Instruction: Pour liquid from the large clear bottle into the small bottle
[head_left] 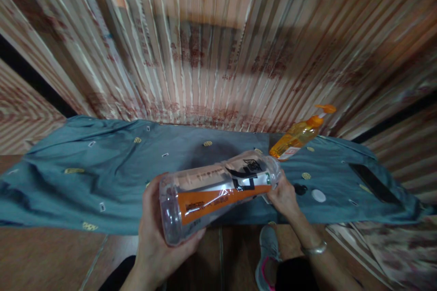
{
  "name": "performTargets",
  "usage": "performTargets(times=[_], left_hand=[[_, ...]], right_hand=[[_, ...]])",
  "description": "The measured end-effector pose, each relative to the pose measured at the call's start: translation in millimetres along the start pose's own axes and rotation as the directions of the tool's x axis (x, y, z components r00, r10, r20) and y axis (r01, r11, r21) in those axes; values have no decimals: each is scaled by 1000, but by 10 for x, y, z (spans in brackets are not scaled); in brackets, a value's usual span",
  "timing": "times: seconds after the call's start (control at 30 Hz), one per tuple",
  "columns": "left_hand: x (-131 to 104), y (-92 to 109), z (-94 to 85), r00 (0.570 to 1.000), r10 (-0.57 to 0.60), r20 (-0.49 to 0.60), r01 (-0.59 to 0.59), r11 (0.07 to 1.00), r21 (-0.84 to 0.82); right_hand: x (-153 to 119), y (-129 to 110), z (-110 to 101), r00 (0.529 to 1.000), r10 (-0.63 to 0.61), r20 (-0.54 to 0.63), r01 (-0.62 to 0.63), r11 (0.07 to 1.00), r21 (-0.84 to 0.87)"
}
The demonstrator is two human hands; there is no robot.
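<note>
A clear plastic bottle (211, 193) with an orange, white and black label lies sideways in the air between my hands, over the front of the cloth-covered table. My left hand (170, 241) is wrapped round its wide base end. At the narrower end, my right hand (282, 194) grips the bottle; its fingertips are partly hidden behind it. The bottle looks see-through, with no liquid visible. Just beyond my right hand stands a pump bottle (297, 138) of yellow-orange liquid with an orange pump head.
A blue-green patterned cloth (116, 182) covers the table. To the right lie a white round cap (318, 196), a small black object (301, 189) and a dark phone-like slab (373, 183). A striped curtain (205, 68) hangs behind; tiled floor (51, 254) shows below.
</note>
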State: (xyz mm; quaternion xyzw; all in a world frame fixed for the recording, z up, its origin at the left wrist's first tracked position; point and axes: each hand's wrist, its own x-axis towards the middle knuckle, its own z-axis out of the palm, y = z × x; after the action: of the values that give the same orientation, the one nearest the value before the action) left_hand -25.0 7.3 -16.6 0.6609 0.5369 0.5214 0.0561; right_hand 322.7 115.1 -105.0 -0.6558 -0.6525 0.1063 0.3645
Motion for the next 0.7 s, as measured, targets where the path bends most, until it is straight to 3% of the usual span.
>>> performTargets(times=[0.27, 0.7], left_hand=[[-7, 85, 100, 994, -70, -81, 65, 996, -67], [8, 43, 66, 998, -50, -40, 47, 996, -76]], right_hand=[[-8, 20, -2, 999, 31, 9, -31, 999, 7], [-5, 28, 26, 1000, 0, -13, 0, 1000, -4]])
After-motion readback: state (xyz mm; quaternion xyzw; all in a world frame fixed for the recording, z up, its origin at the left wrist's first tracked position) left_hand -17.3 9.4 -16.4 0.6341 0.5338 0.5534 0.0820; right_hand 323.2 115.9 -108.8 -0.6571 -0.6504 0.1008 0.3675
